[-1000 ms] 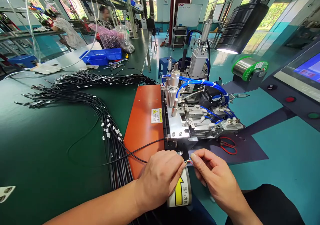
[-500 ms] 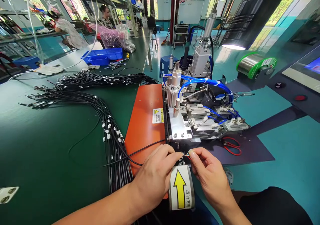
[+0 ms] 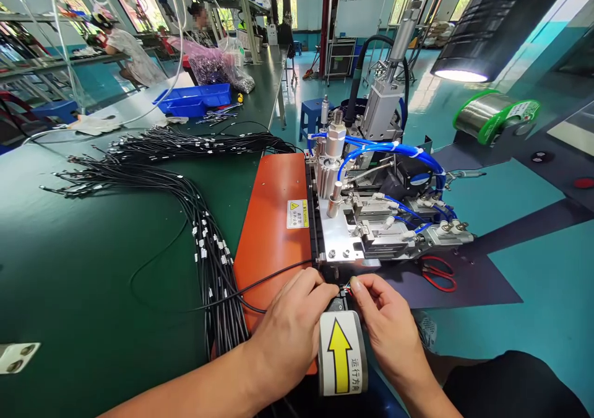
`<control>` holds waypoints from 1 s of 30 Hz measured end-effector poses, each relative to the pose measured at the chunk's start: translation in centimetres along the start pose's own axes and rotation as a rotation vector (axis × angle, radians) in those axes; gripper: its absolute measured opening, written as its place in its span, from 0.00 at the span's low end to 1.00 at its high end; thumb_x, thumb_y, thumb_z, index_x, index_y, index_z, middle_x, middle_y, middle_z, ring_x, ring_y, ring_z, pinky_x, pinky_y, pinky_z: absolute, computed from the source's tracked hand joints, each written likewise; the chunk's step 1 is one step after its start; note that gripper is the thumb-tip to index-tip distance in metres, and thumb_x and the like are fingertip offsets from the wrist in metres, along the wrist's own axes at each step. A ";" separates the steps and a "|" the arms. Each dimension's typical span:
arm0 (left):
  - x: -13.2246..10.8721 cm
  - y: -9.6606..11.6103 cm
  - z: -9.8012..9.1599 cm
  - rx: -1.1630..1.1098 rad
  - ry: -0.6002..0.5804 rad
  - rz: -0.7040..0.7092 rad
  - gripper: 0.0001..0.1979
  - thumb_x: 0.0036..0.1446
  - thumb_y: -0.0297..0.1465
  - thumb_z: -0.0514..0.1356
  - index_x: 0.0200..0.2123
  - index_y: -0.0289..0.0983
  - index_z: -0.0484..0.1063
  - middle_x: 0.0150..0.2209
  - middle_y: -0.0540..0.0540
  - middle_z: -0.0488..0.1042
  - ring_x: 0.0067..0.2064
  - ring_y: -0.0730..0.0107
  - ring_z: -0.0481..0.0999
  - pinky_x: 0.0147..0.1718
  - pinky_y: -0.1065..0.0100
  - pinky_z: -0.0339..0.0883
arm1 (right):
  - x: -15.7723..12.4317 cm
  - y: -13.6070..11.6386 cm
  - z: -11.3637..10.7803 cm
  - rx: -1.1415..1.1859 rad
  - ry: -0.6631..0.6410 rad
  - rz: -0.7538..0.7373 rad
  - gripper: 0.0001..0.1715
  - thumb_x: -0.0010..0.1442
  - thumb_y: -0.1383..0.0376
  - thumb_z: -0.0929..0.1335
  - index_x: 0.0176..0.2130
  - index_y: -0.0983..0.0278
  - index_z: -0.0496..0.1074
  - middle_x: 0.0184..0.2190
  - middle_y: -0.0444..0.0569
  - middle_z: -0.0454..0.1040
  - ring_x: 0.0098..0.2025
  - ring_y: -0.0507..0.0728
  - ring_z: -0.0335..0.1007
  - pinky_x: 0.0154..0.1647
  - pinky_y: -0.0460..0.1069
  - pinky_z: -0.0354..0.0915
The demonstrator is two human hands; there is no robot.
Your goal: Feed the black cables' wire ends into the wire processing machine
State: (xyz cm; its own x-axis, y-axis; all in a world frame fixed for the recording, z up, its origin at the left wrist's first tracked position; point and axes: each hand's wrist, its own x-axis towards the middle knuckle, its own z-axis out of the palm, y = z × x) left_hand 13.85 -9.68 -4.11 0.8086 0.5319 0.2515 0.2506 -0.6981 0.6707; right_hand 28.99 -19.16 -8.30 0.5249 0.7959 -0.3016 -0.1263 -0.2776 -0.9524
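At the near end of a metal machine [image 3: 343, 232], my left hand [image 3: 292, 325] has its fingers closed on the end of a black cable [image 3: 273, 274]. Thin coloured wires [image 3: 346, 290], red and white among them, come out of that end. My right hand [image 3: 387, 322] pinches these wires between thumb and forefinger, just right of the left fingertips. Below both hands is a roller-shaped part with a yellow arrow label [image 3: 341, 356]. The cable runs over the orange plate [image 3: 273, 220] to my left. My fingers partly hide the wire tips.
A thick bundle of black cables [image 3: 204, 238] with white tags lies on the green table [image 3: 102, 269]. Red-handled scissors [image 3: 439, 274] lie right of the machine. A solder spool [image 3: 494, 117] and black lamp [image 3: 482, 34] stand upper right; blue trays [image 3: 199, 99] lie farther back.
The view has shifted slightly, so the machine and spool sit farther right. Both hands keep nearly the same place, and the coloured wires between the fingertips look bunched closer together.
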 end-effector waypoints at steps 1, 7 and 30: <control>0.0 0.0 0.0 0.003 0.001 0.000 0.13 0.63 0.21 0.51 0.43 0.34 0.74 0.37 0.43 0.68 0.37 0.64 0.69 0.36 0.63 0.70 | 0.0 0.0 0.0 -0.002 0.000 0.001 0.24 0.62 0.46 0.68 0.41 0.64 0.73 0.28 0.45 0.71 0.30 0.52 0.62 0.29 0.44 0.62; 0.0 0.1 0.0 0.024 -0.011 -0.010 0.13 0.61 0.20 0.52 0.43 0.34 0.74 0.38 0.43 0.68 0.38 0.63 0.69 0.35 0.63 0.70 | -0.2 -0.1 0.2 0.018 0.020 0.000 0.24 0.61 0.46 0.69 0.39 0.64 0.73 0.28 0.45 0.71 0.29 0.52 0.62 0.28 0.44 0.62; 0.1 0.0 0.2 0.111 -0.038 -0.023 0.12 0.63 0.22 0.52 0.43 0.35 0.74 0.37 0.43 0.67 0.37 0.62 0.68 0.35 0.62 0.68 | -0.5 0.0 0.7 -0.021 0.084 0.011 0.25 0.61 0.44 0.68 0.39 0.64 0.72 0.28 0.45 0.69 0.29 0.52 0.60 0.27 0.45 0.60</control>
State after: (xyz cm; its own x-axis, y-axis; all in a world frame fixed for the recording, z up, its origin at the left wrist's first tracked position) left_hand 14.02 -9.72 -4.18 0.8208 0.5316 0.2088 0.3252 -0.7355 0.5943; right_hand 28.09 -19.21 -8.21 0.5924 0.7452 -0.3062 -0.1148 -0.2982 -0.9476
